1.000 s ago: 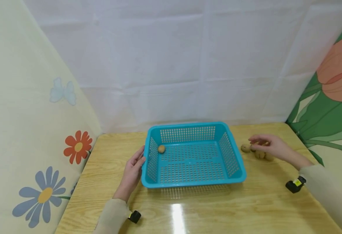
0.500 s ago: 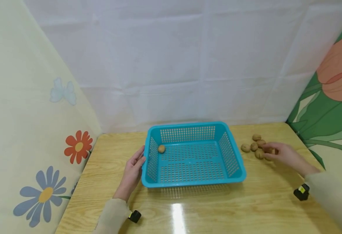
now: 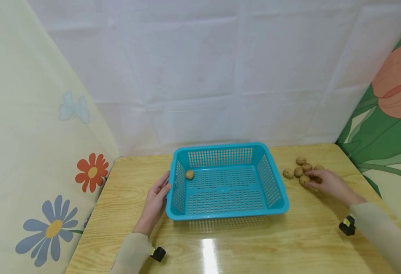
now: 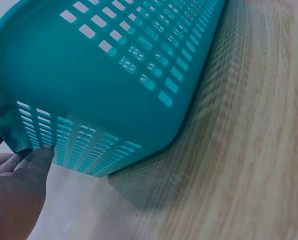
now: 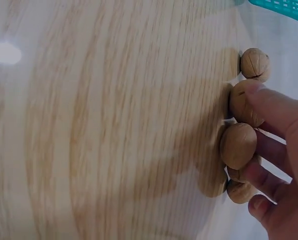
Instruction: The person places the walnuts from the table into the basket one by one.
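A blue plastic basket (image 3: 222,217) with slotted walls stands mid-table in the head view, one walnut (image 3: 189,174) lying at its left inside corner. My left hand (image 3: 154,203) grips the basket's left rim, its fingers curled beneath the lip in the left wrist view. On the right, my right hand (image 3: 330,185) is among several loose walnuts (image 3: 298,172). Its thumb and forefinger pinch a walnut (image 5: 245,105) at the front of the group. Beside that one, another walnut (image 5: 239,146) sits in front of the other fingers, which hide part of the group.
The wooden table (image 3: 255,247) extends in front of the basket. A white cloth (image 3: 186,76) hangs behind it, and flower-printed panels stand at both sides. One walnut (image 3: 288,173) lies between the group and the basket's right wall.
My right hand drew back to the right, uncovering several walnuts, then came slightly left with its thumb and forefinger onto a front walnut. Left hand and basket stay in place.
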A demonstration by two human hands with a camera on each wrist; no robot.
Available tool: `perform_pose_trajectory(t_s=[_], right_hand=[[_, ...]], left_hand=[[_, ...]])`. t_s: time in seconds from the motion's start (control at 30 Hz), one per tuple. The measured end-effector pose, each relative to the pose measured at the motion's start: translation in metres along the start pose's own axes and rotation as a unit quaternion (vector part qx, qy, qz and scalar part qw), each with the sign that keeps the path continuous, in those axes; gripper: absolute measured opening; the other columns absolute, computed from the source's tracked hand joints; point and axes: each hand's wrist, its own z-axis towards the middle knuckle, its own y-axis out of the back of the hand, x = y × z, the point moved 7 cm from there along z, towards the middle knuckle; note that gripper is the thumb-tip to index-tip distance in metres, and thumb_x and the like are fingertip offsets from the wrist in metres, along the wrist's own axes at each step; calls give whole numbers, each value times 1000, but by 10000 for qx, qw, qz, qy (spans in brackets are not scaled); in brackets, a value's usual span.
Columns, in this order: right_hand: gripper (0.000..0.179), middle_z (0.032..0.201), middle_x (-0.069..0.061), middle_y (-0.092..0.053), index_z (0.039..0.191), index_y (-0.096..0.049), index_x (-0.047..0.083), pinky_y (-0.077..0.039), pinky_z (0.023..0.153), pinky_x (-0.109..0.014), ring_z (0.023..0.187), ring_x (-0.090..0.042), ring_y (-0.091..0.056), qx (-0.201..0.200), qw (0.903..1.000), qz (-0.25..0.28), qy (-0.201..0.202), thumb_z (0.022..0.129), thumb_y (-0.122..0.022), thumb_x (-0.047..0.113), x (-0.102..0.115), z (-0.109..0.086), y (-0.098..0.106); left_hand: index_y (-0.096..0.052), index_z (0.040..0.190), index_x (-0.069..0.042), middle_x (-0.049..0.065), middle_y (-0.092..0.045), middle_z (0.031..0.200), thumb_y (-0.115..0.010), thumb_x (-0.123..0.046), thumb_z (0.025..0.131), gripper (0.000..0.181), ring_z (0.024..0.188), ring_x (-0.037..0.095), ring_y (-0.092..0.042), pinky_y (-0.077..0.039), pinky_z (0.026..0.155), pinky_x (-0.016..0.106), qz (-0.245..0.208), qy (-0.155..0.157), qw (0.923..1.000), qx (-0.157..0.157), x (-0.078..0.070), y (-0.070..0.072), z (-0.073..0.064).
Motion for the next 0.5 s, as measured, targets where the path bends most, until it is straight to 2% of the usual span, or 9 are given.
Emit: perform_pose_trajectory(t_s=[0.23,0.33,0.5], right_hand=[[39,115,-24,-72,124,-70,-8,-56,87,-58,104,-45,-67,-183,9997,115,135,94,-79,15,4,0,1],[39,117,-25,-72,126,-69,-7,-58,84,-51,105,-44,-67,-191,9992,335,86,95,-77,16,10,0,5],[40,117,-21,-72,131,-68,-2,-55,72,-36,94,-31,-67,-104,9990,435,-51,98,-75,21,26,3,13]], left_hand=[[-21,165,0,17,-26,170,-49,-15,111,62,138,-2,-48,-46,108,20,-107,-54,9999,75,0,-2,1],[-22,164,0,17,-27,169,-49,-14,111,61,133,-6,-50,-47,107,19,-116,-28,9999,30,1,-1,1],[-23,164,0,18,-28,169,-49,-15,111,61,131,-7,-51,-48,106,19,-89,12,10000,7,1,0,1]])
